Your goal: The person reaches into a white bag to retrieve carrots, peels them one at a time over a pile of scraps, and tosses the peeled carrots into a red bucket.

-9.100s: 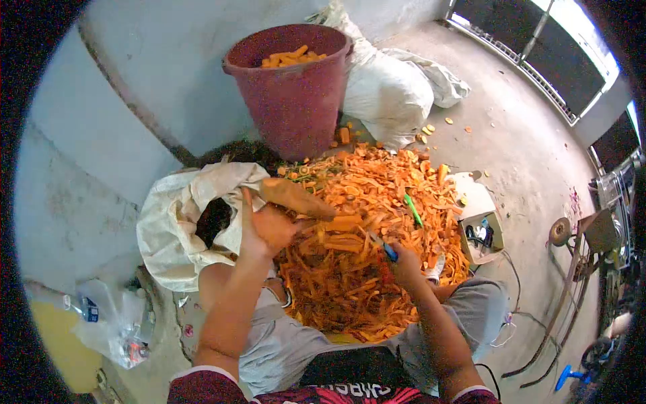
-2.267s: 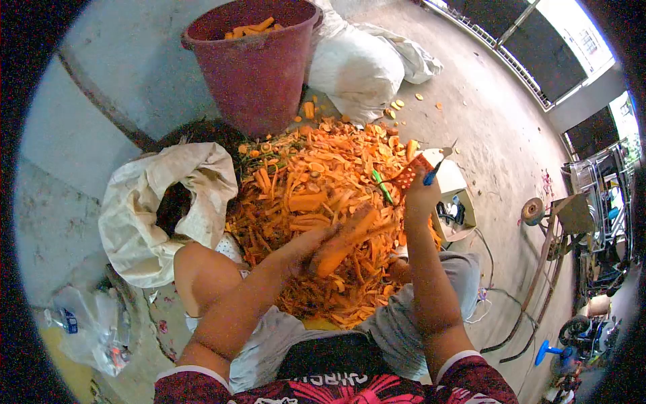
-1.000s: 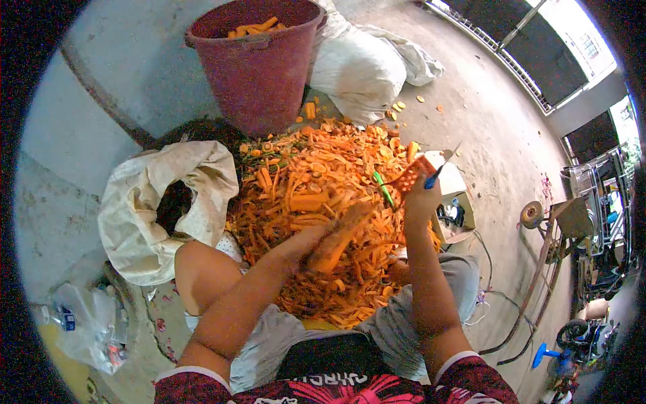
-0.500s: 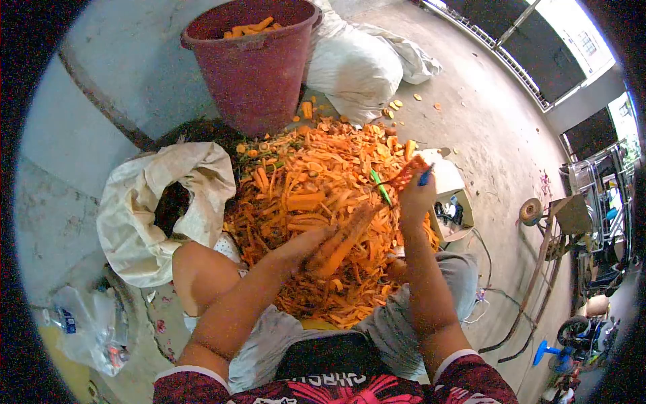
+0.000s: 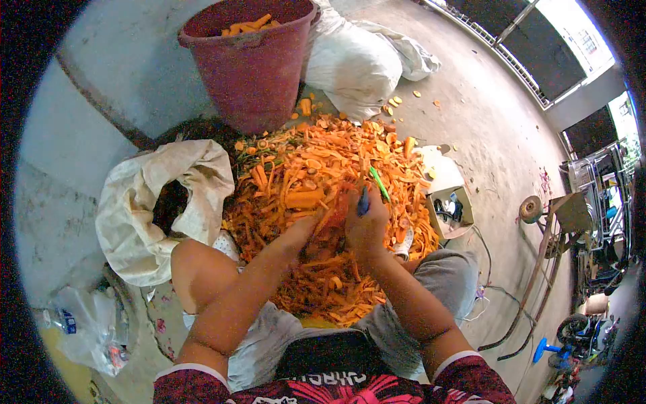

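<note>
Over a heap of orange carrot peelings and pieces (image 5: 377, 145), my left hand (image 5: 301, 237) is wrapped round a carrot (image 5: 326, 219), partly hidden by the fingers and blurred. My right hand (image 5: 370, 227) meets it from the other side, closed on a peeler with a reddish body (image 5: 343, 202); a blue part (image 5: 364, 201) shows at the thumb. Motion blur hides the peeler's edge and where it touches the carrot. Just beyond the right hand, a slim green tool (image 5: 379, 184) lies on the heap.
A maroon bucket (image 5: 249, 81) with carrots inside stands behind the heap, next to white sacks (image 5: 356, 67). To the left sits an open cream sack (image 5: 128, 215). A box (image 5: 452, 219) holding dark items and a metal-framed cart (image 5: 552, 236) are at the right.
My right hand has swung down and left, from beyond the carrot to beside my left hand. My left hand and the carrot have shifted slightly, with the carrot now more hidden.
</note>
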A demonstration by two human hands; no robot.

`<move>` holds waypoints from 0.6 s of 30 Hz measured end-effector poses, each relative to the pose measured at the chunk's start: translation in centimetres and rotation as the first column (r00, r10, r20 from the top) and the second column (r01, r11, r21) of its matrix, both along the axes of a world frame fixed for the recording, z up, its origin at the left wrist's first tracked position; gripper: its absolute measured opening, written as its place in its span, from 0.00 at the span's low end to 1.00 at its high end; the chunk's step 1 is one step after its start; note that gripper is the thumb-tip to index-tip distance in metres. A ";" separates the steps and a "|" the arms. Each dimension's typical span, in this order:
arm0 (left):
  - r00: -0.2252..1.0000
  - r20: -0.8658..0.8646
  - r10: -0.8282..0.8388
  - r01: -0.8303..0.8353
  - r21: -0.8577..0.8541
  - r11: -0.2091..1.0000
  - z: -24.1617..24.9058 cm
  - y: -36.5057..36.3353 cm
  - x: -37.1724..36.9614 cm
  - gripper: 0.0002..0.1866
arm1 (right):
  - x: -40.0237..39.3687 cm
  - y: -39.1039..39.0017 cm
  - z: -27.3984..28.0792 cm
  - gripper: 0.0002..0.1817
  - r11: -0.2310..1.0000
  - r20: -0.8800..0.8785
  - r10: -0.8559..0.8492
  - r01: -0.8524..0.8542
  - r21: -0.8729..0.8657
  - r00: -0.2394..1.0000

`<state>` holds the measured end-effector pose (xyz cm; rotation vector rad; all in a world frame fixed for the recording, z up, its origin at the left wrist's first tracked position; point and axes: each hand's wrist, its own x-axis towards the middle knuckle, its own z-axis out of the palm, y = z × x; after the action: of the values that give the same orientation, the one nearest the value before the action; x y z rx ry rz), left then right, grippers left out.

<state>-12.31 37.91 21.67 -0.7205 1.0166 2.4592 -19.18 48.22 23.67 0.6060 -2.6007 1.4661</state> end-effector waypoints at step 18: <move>0.989 0.077 0.128 -0.126 -0.024 0.992 -0.6 -0.6 0.8 0.18 | -1.9 -0.7 0.3 0.08 0.981 0.140 0.078 -0.051 -0.189 0.987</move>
<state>-11.48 37.34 21.05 -0.9064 0.9941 2.5093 -21.05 47.55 23.97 0.5866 -2.5294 1.8128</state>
